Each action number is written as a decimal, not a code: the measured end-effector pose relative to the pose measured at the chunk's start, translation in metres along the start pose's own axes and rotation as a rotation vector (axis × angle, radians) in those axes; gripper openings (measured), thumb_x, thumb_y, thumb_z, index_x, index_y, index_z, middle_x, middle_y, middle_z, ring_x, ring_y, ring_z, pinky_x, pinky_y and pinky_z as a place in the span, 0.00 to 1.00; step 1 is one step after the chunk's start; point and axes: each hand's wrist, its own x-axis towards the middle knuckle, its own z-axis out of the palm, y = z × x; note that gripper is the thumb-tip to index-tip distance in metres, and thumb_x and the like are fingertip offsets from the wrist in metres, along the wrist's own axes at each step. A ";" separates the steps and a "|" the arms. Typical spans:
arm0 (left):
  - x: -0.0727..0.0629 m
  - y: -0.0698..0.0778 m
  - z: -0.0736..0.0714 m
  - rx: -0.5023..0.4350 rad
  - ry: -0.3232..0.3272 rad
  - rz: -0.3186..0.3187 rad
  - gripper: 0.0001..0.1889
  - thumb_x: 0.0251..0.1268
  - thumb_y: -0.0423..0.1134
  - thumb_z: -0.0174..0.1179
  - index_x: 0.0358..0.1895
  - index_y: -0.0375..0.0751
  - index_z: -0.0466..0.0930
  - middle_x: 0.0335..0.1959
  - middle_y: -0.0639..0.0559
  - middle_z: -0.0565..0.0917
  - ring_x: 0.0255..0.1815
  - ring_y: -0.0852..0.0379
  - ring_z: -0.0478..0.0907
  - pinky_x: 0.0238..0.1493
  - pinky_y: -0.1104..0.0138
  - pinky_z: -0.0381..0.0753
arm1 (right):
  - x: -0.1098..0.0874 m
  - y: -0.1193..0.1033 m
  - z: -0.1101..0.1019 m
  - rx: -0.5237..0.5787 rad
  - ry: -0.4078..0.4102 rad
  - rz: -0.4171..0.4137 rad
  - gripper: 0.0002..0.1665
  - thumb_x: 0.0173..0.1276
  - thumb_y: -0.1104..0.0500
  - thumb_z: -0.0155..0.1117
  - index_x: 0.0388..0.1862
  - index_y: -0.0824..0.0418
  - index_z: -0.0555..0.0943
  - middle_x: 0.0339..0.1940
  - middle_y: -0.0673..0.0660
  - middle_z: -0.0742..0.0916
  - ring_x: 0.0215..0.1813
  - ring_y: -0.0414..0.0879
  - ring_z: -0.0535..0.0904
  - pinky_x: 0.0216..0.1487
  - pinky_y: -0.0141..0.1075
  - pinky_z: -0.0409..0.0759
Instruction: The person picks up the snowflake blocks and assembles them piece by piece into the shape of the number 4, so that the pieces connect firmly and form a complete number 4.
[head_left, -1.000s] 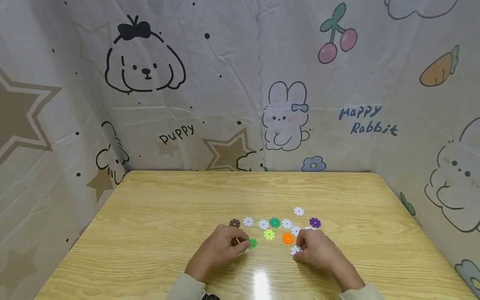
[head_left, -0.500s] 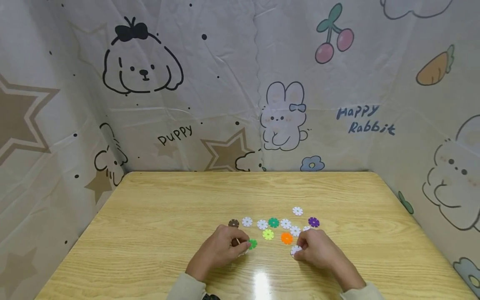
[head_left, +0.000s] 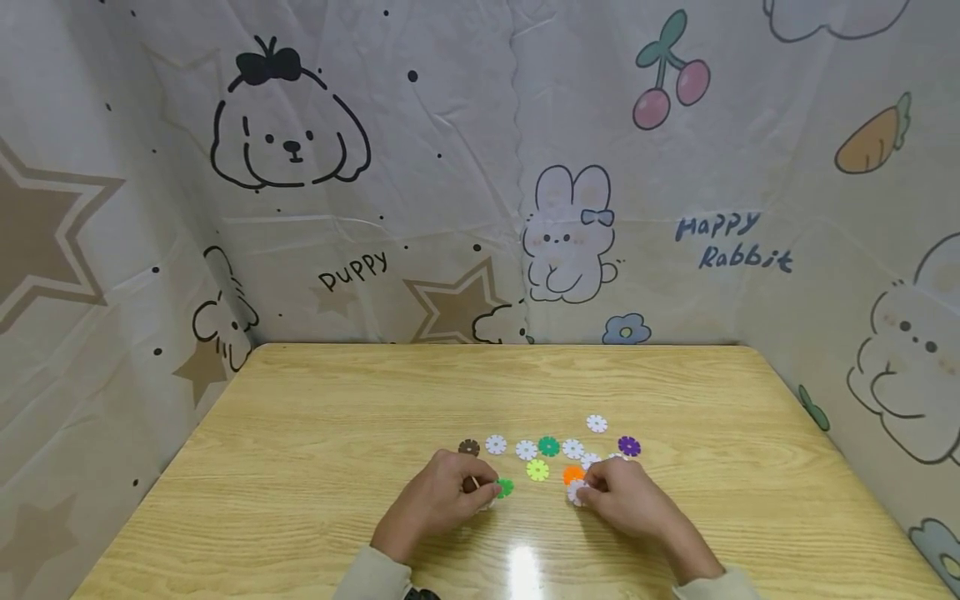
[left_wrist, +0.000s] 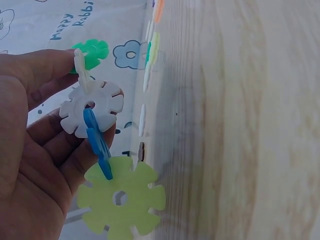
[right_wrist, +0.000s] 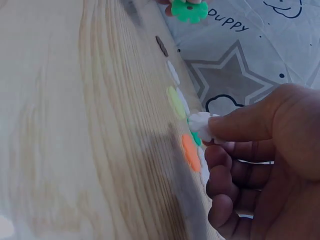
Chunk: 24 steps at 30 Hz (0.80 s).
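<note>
My left hand (head_left: 447,492) pinches a chain of notched plastic discs slotted into one another. In the left wrist view the chain runs from a green disc (left_wrist: 97,52) through an edge-on white one and a white disc (left_wrist: 102,102) to a blue disc (left_wrist: 96,142) and a pale yellow-green disc (left_wrist: 120,197). Between thumb and forefinger my right hand (head_left: 628,498) holds a single white disc (right_wrist: 201,125). That hand is over the table near an orange disc (head_left: 573,475), partly covered in the head view. The two hands are apart.
Loose discs lie on the wooden table (head_left: 337,408) beyond the hands: a brown disc (head_left: 468,448), a yellow-green disc (head_left: 537,471), a teal disc (head_left: 549,447), a purple disc (head_left: 629,447) and several white ones. A printed cloth (head_left: 450,125) hangs behind the table.
My right hand has moved left with the white disc, which now overlaps the orange disc in the head view. The left hand and its chain stay in place.
</note>
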 end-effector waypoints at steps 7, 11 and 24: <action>0.001 0.000 0.001 0.014 -0.002 0.006 0.07 0.70 0.41 0.64 0.35 0.44 0.89 0.28 0.65 0.84 0.26 0.69 0.78 0.27 0.72 0.77 | 0.005 -0.008 0.006 0.080 0.020 -0.008 0.14 0.67 0.60 0.66 0.22 0.57 0.76 0.19 0.46 0.75 0.23 0.38 0.67 0.25 0.31 0.67; 0.001 0.000 0.001 0.021 0.000 0.016 0.07 0.70 0.41 0.64 0.35 0.44 0.89 0.28 0.64 0.84 0.26 0.69 0.78 0.27 0.73 0.78 | 0.007 -0.013 0.010 0.126 0.037 -0.009 0.12 0.67 0.61 0.66 0.23 0.59 0.78 0.20 0.46 0.76 0.24 0.39 0.69 0.26 0.32 0.69; 0.002 0.002 0.001 0.045 0.000 0.017 0.07 0.69 0.41 0.65 0.35 0.44 0.90 0.28 0.66 0.84 0.26 0.70 0.77 0.27 0.73 0.78 | 0.016 -0.029 0.021 0.282 -0.006 0.008 0.11 0.67 0.60 0.65 0.25 0.63 0.81 0.23 0.50 0.79 0.24 0.40 0.70 0.24 0.31 0.68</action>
